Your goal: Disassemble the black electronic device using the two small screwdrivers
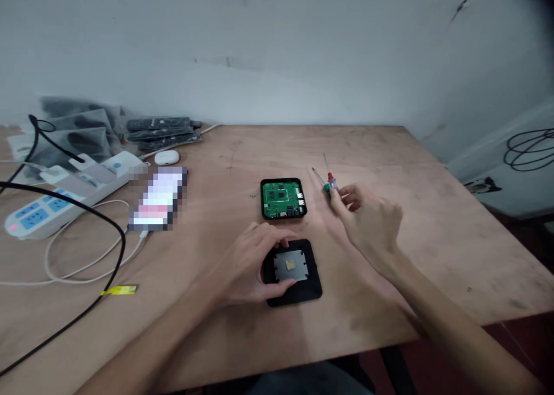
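Observation:
My left hand [249, 262] grips a square black cover [314, 288], its thumb and fingers spanning the left side. A silvery metal plate [298, 274] with a small pale pad [290, 264] sits in the middle of that cover. Pinched in my right hand [367, 222] is a screwdriver with a red collar and clear handle [332, 180]. Right beside it lies a second screwdriver with a green end [327, 190], partly hidden by my fingers. Beyond the cover, a black case with a green circuit board [281, 199] rests on the table.
On the left are a phone [158, 199] on a white cable, a white power strip [32, 216] with plugs, and a white earbud case [167, 157]. Bagged remotes [160, 131] lie by the wall. A black cable [116, 228] with a yellow tag [123, 290] crosses the table [208, 337].

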Tool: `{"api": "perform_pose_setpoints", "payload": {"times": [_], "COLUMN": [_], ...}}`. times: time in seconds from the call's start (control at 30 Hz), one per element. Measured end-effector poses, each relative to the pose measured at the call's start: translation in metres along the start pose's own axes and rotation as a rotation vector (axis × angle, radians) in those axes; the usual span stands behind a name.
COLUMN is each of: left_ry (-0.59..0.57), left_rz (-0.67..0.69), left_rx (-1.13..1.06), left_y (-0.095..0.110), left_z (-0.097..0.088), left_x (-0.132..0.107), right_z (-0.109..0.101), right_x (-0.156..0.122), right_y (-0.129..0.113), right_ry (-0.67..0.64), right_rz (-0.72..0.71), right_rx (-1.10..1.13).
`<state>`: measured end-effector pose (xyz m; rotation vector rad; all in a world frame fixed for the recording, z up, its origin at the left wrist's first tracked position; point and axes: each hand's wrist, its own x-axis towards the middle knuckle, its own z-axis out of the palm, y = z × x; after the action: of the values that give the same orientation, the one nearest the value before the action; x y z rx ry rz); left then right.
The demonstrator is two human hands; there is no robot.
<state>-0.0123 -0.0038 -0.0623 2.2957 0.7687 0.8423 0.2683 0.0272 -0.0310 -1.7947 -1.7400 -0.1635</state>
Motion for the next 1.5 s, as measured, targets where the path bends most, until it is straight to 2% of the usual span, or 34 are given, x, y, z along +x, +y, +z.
{"api": "perform_pose_setpoints", "payload": {"times": [0.17,0.33,0.43,0.57,0.67,0.77,0.83,1.0,1.27,1.5], "left_ry": [-0.079,-0.114,-0.093,-0.086,-0.098,-0.135,-0.161,-0.167,-0.154,-0.143], "left_rz": [-0.006,0.02,0.035,0.028,0.038,0.062,0.069,0.087,0.079,0.066], "left_rx": [0.017,0.068,0.084,0.097,0.093,0.088,0.106,0.135,0.109,0.067], "left_y": [0.0,0.003,0.001,-0.004,-0.006,-0.007,-0.008,-0.009,-0.011,-0.014], "left_z": [-0.003,-0.006,-0.004,-0.002,-0.004,-0.009,-0.011,-0.014,-0.012,-0.011], "left_x": [0.0,0.001,0.001,0.001,0.0,0.001,0.001,0.002,-0.002,-0.002], "right_z": [-0.019,-0.013,-0.007,-0.006,-0.007,-0.002,0.003,0.01,-0.001,0.002], "right_x": [0.011,0.017,0.018,0.013,0.005,-0.005,-0.011,-0.021,-0.023,-0.024], "right_y": [-0.005,-0.005,-0.008,-0.02,-0.033,-0.043,-0.046,-0.044,-0.045,-0.041], "right_ry": [-0.146,-0.225,-0.333,-0.503,-0.696,-0.894,-0.96,-0.924,-0.882,-0.787], "right_rz": [0.146,0.301,0.367,0.377,0.425,0.473,0.452,0.323,0.267,0.265], "right_rx": [0.648,1.129,1.323,1.581,1.77,1.87,1.902,1.974,1.974,2.008]}}
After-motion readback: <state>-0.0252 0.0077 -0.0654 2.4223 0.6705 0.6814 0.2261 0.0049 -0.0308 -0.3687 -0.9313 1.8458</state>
